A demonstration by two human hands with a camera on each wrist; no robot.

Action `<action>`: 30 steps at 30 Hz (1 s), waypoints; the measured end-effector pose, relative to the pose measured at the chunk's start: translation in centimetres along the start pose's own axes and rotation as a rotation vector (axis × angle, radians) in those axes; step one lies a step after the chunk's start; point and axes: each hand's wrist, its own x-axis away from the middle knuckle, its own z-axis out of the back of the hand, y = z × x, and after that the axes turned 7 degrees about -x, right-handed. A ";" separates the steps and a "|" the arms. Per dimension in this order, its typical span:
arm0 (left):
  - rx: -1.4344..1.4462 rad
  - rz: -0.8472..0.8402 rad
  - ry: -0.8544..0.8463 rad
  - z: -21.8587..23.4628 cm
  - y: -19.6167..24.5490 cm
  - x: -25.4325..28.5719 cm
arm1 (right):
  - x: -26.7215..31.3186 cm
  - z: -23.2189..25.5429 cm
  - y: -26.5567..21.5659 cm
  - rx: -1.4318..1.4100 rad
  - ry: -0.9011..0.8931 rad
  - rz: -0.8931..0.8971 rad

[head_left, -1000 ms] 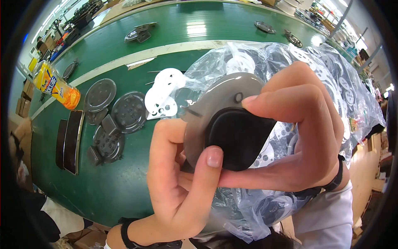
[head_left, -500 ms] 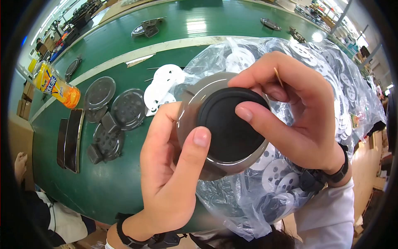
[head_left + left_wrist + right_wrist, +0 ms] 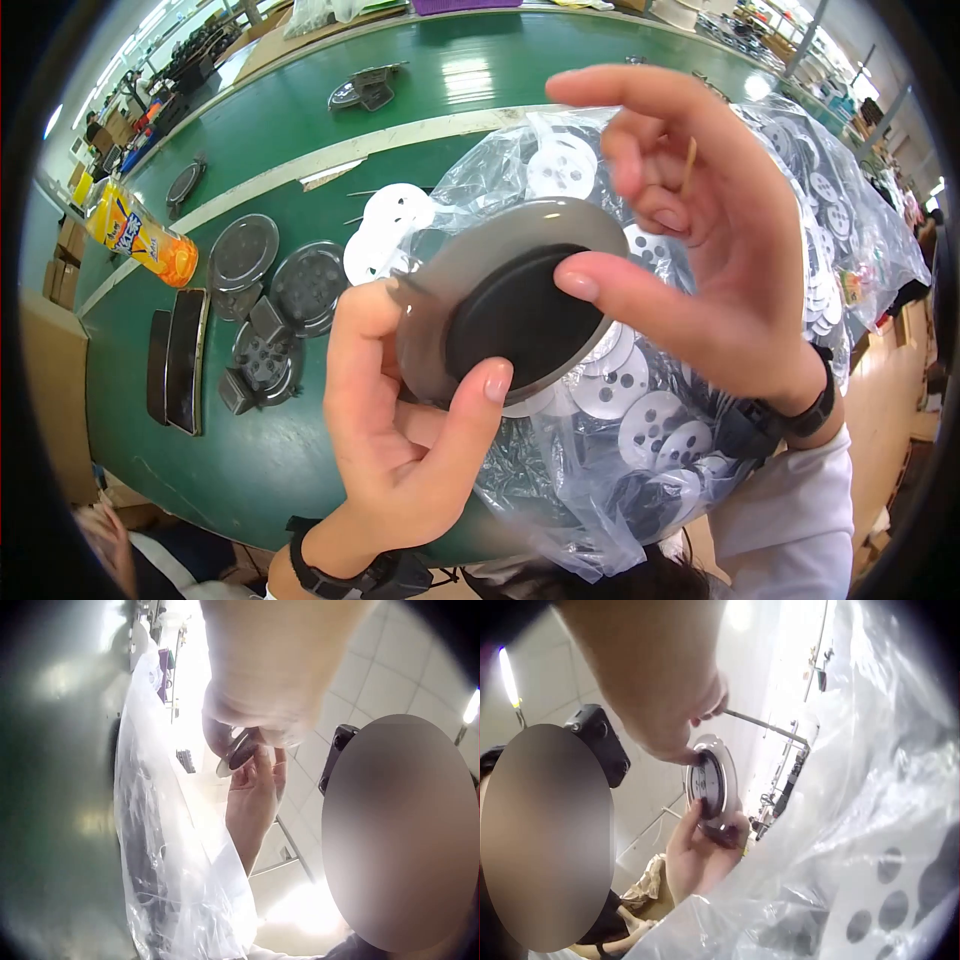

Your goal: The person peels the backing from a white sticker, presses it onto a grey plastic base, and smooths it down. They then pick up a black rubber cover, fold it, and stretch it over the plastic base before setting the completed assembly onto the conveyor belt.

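Observation:
My left hand (image 3: 400,440) pinches a smoky, see-through round cover (image 3: 500,228) by its lower left edge, thumb on top. A matte black disc (image 3: 515,315) sits within the cover, which is tilted in the air above the table. The right thumb reaches the disc's upper right edge, while the index finger of my right hand (image 3: 725,235) stretches away, above the cover. A thin wooden stick (image 3: 690,165) is tucked among that hand's curled fingers. In the right wrist view the disc (image 3: 707,784) shows between both hands, edge partly turned.
A clear plastic bag (image 3: 560,490) of white perforated discs (image 3: 610,385) lies under the hands. On the green table (image 3: 250,465) are several smoky covers (image 3: 243,252), two dark curved pieces (image 3: 186,365) and an orange drink bottle (image 3: 135,235). Another person's hand (image 3: 105,530) shows lower left.
The right index finger has left the cover's rim and lifted up, the thumb staying at the disc. The cover has turned: tilted, then flatter to view, now tilted again. The left hand keeps its grip.

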 end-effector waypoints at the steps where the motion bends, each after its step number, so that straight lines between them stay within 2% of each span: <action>1: -0.024 -0.047 -0.015 0.1 0.0 0.1 | -0.2 0.7 -0.1 -0.095 -0.111 -0.155; 2: -0.023 -0.053 -0.019 0.2 0.3 0.1 | -0.2 0.6 -0.3 -0.091 -0.108 -0.150; 4: -0.131 -0.090 -0.048 0.4 0.9 0.0 | -0.2 0.0 -0.5 -0.756 -0.153 -0.556; 5: -0.133 -0.091 -0.056 0.5 1.0 -0.1 | 0.1 0.1 0.6 -0.761 -0.247 -0.432; 6: -0.105 -0.058 -0.062 0.6 1.1 -0.1 | 0.0 0.3 0.5 -0.763 -0.239 -0.432; 8: -0.078 -0.021 -0.069 0.6 1.3 -0.1 | -0.1 0.5 0.4 -0.678 -0.250 -0.518; 10: 0.059 0.112 -0.115 0.7 1.6 -0.2 | -0.1 0.7 0.6 -0.717 -0.226 -0.527; 13: 0.123 0.217 -0.134 0.9 1.7 -0.3 | -0.2 0.8 0.7 -0.629 -0.245 -0.534; 17: 0.150 0.288 -0.140 0.7 1.9 -0.2 | -0.3 0.3 0.1 -0.637 -0.197 -0.546; 19: 0.180 0.278 -0.136 0.6 1.7 -0.1 | -0.3 0.5 0.0 -0.568 -0.273 -0.636; 23: 0.190 0.334 -0.223 0.7 1.4 -0.5 | 0.1 0.2 0.7 -0.730 -0.248 -0.574; 28: 0.412 0.501 -0.159 0.5 1.7 -0.6 | 0.2 0.3 1.1 -0.688 -0.229 -0.730; 30: 0.443 0.493 -0.134 0.5 1.5 -0.6 | 0.4 0.0 1.6 -0.763 -0.216 -0.733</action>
